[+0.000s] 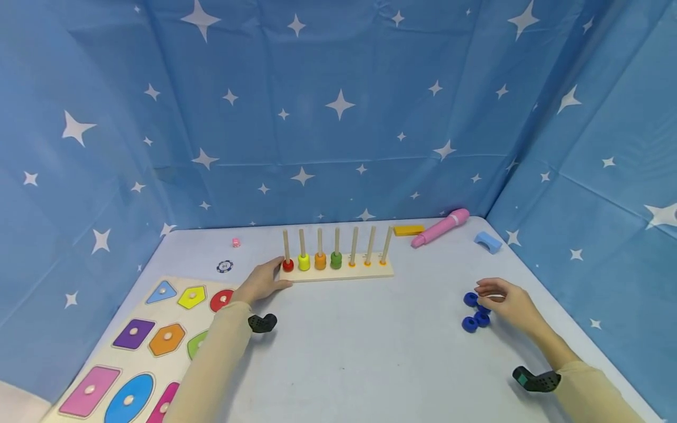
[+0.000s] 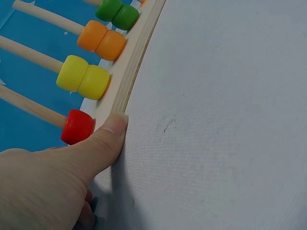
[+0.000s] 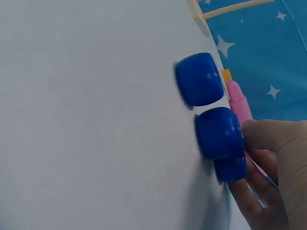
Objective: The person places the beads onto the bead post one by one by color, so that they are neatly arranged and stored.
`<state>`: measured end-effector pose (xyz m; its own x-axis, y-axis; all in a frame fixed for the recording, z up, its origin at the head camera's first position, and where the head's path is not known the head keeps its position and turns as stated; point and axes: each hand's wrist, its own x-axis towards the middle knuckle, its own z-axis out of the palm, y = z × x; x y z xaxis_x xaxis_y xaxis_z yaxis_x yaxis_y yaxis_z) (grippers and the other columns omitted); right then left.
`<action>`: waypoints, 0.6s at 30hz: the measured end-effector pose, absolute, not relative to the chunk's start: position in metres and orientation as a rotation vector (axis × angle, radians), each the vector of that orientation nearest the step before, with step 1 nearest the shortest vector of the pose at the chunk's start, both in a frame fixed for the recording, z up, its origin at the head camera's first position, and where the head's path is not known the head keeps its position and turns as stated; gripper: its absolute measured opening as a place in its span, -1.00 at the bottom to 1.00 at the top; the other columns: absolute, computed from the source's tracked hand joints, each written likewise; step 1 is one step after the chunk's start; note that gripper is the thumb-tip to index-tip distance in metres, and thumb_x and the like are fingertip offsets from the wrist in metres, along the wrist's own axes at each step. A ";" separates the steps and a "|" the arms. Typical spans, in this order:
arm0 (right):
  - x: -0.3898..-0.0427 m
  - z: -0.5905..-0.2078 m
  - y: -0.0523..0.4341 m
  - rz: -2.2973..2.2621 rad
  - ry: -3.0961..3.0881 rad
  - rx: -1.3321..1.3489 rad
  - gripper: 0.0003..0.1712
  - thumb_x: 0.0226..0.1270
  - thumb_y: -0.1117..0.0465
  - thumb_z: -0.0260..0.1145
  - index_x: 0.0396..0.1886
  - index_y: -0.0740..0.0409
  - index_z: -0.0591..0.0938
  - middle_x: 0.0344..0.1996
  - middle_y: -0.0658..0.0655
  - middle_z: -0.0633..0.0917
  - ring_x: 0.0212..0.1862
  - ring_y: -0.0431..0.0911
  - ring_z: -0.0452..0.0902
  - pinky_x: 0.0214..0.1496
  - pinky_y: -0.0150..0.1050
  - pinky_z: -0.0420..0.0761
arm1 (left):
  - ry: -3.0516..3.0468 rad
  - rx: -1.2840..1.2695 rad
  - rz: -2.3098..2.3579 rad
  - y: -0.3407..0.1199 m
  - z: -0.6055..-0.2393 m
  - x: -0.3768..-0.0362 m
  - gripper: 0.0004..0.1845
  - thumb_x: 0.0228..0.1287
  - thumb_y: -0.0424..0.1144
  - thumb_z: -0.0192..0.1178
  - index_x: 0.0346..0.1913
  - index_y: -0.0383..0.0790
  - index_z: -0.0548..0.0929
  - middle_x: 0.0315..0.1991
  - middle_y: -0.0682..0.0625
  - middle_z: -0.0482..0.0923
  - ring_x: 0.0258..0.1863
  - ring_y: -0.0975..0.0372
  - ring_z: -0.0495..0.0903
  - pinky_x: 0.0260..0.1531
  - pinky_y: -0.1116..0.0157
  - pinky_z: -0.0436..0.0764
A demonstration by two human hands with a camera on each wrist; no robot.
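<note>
The left hand [image 1: 262,282] rests with straight fingers against the left end of the wooden peg board [image 1: 338,271], near the table's [image 1: 344,352] far edge. The right hand [image 1: 509,302] pinches blue rings [image 1: 476,311] toward the right edge.

Left hand [image 1: 262,283] touches peg board [image 1: 338,271]; right hand [image 1: 505,302] at blue rings [image 1: 475,312].

My right hand [image 1: 508,302] covers part of the blue rings [image 1: 474,311], so I cannot count them. The shape puzzle board [image 1: 132,346] runs off the bottom edge. The chip [image 1: 224,267] marking is too small to read.
</note>
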<state>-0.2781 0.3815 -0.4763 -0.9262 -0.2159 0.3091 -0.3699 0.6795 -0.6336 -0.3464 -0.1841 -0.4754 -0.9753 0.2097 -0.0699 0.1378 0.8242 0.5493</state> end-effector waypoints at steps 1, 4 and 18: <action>-0.277 -0.479 0.382 1.074 -2.683 0.482 -0.60 0.20 0.38 0.34 0.04 0.38 0.53 -0.17 0.29 0.67 -0.17 -0.07 0.64 -0.20 -0.58 0.58 | 2.875 0.273 0.852 -0.184 -0.475 -0.346 -0.11 0.16 -0.02 0.33 0.43 -0.33 0.15 0.38 -0.27 0.17 0.37 -0.11 0.12 0.35 -0.03 0.13; -0.274 -0.482 0.380 1.056 -2.682 0.498 -0.58 0.16 0.42 0.36 0.04 0.40 0.53 -0.18 0.30 0.67 -0.18 0.04 0.63 -0.22 -0.56 0.59 | 2.869 0.273 0.857 -0.184 -0.474 -0.346 -0.12 0.17 -0.03 0.32 0.43 -0.33 0.14 0.39 -0.27 0.15 0.37 -0.11 0.10 0.35 -0.04 0.12; -0.279 -0.484 0.366 0.901 -2.731 0.445 -0.60 0.14 0.31 0.41 -0.02 0.33 0.57 -0.21 0.20 0.69 -0.19 0.08 0.63 -0.20 -0.33 0.67 | 2.875 0.300 0.846 -0.185 -0.475 -0.346 -0.11 0.16 -0.04 0.33 0.42 -0.36 0.15 0.38 -0.29 0.16 0.36 -0.13 0.11 0.34 -0.05 0.13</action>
<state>-0.2795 0.3656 -0.4839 -0.9271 -0.2123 0.3090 -0.3545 0.7647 -0.5381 -0.3456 -0.1851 -0.4746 -0.9718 0.2258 -0.0680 0.1530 0.8231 0.5469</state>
